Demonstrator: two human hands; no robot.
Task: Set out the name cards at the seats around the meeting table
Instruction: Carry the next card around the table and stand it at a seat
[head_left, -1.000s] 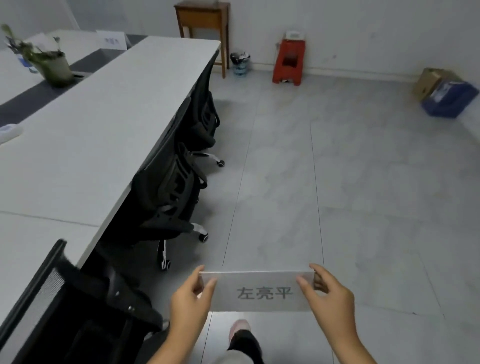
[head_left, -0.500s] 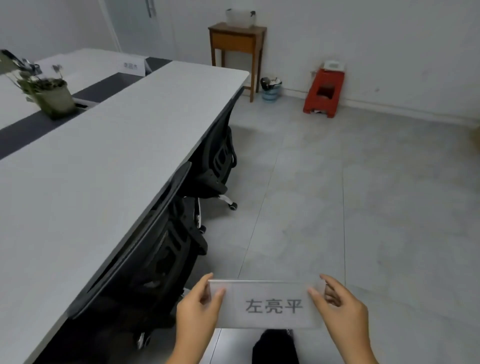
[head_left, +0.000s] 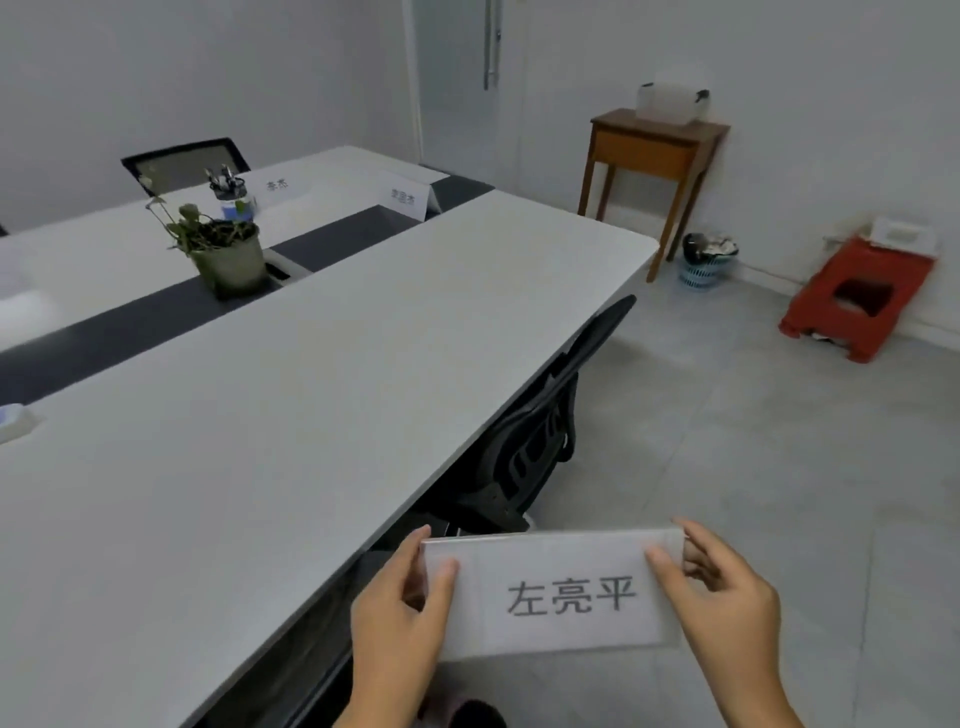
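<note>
Two hands: left hand (head_left: 400, 618) and right hand (head_left: 722, 597) each pinch one end of the name card (head_left: 563, 595), fingers closed on it
Held card: over the floor, just off the meeting table (head_left: 291, 395) edge, printed side up
Placed cards: two name cards (head_left: 410, 197) stand at the table's far end
Nearest seat: black chair (head_left: 540, 441) pushed under the table

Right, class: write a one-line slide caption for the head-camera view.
Both hands, left hand and right hand, hold a name card beside the meeting table, not yet placed.
</note>
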